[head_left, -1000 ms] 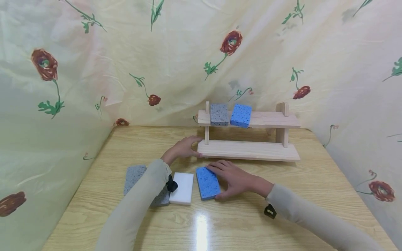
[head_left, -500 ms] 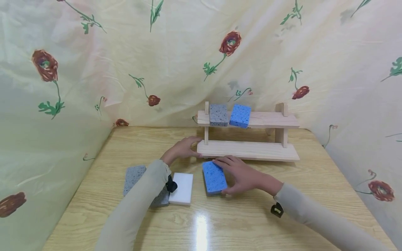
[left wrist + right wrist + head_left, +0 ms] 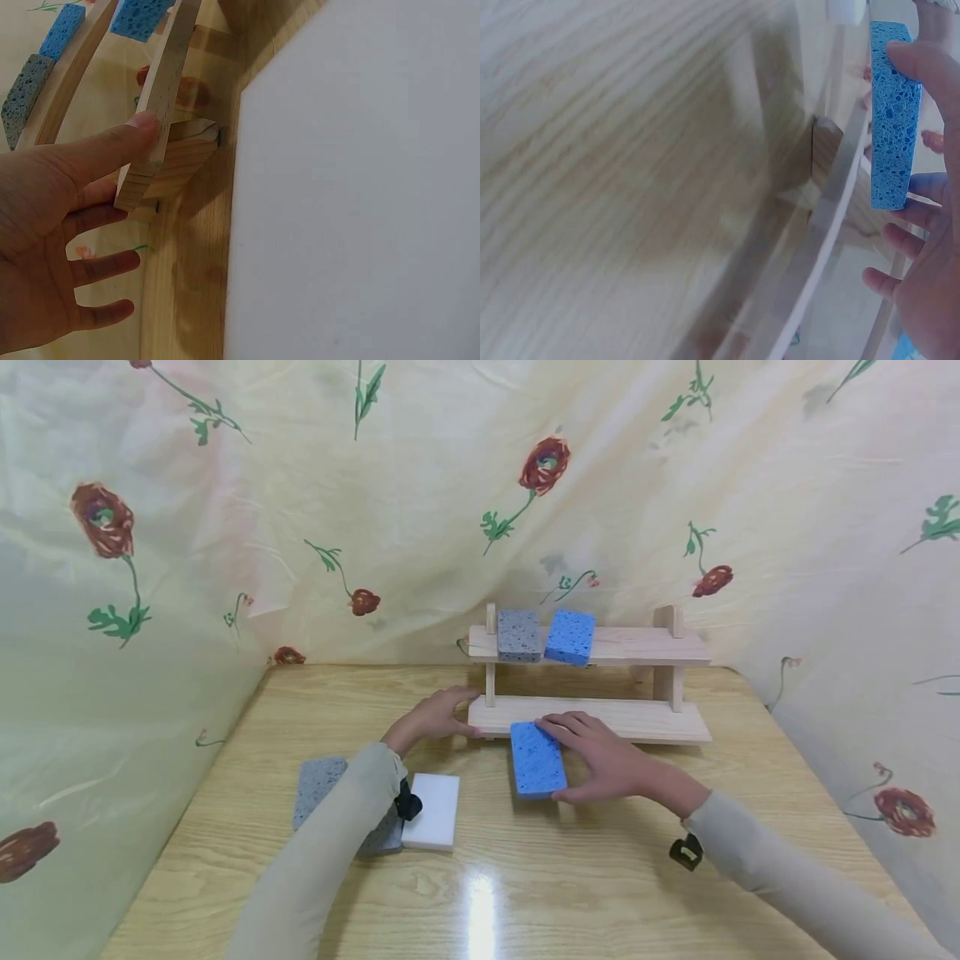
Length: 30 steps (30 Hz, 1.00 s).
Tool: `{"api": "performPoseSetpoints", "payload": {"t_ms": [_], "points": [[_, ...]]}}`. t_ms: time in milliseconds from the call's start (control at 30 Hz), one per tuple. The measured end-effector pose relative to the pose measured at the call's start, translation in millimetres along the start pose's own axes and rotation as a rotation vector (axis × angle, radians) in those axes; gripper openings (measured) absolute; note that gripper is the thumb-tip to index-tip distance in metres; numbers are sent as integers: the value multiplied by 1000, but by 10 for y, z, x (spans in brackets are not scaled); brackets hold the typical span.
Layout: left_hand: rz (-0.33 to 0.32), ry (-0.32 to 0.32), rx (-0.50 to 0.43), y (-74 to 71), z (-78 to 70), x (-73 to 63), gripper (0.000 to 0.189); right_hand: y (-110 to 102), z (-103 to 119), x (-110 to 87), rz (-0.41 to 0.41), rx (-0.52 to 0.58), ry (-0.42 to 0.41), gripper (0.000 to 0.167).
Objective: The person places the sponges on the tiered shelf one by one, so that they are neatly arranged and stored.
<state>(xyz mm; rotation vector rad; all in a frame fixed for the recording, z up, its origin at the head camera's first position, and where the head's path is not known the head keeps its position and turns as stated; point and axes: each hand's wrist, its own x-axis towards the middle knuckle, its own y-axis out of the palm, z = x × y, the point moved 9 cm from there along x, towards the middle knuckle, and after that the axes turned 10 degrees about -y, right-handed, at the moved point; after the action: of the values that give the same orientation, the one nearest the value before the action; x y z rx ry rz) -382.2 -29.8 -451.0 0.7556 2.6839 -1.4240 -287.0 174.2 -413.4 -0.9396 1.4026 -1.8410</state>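
Observation:
My right hand (image 3: 607,760) pinches a blue speckled sponge (image 3: 538,760) by its edges, thumb at the near end and fingers at the far end. The sponge hangs in front of a two-tier wooden shelf (image 3: 660,722), its top edge overlapping the lower board in the head view. In the right wrist view the same sponge (image 3: 895,120) shows side-on, off the table. My left hand (image 3: 435,714) grips the left end of the lower board; in the left wrist view its thumb lies on the board (image 3: 161,105), with the other fingers beyond the edge.
On the upper board sit a grey sponge (image 3: 519,637) and a blue sponge (image 3: 570,637). A white sponge (image 3: 433,810) and two grey sponges (image 3: 318,783) lie on the table (image 3: 600,893), the grey ones partly under my left forearm. Flowered cloth (image 3: 420,510) hangs behind.
My right hand has lifted the blue sponge off the table and carried it right and forward to the shelf's lower board. The left hand stays at the shelf's end.

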Motion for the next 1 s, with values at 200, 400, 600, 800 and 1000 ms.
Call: {"api": "performPoseSetpoints", "payload": {"t_ms": [200, 400, 600, 800, 1000], "points": [[6, -19, -16, 4, 24, 6, 81, -154, -87, -51, -36, -5, -1, 108], [1, -12, -10, 2, 18, 13, 81, -295, -163, -79, -72, -8, 5, 107], [-2, 10, -14, 5, 7, 20, 81, -352, -259, -131, -59, -27, 30, 108], [-1, 23, -15, 3, -2, 14, 81, -472, -329, -197, -75, -20, 59, 109], [8, 15, -25, 9, 10, 16, 81, -615, -402, -249, -122, -59, 60, 108]]}}
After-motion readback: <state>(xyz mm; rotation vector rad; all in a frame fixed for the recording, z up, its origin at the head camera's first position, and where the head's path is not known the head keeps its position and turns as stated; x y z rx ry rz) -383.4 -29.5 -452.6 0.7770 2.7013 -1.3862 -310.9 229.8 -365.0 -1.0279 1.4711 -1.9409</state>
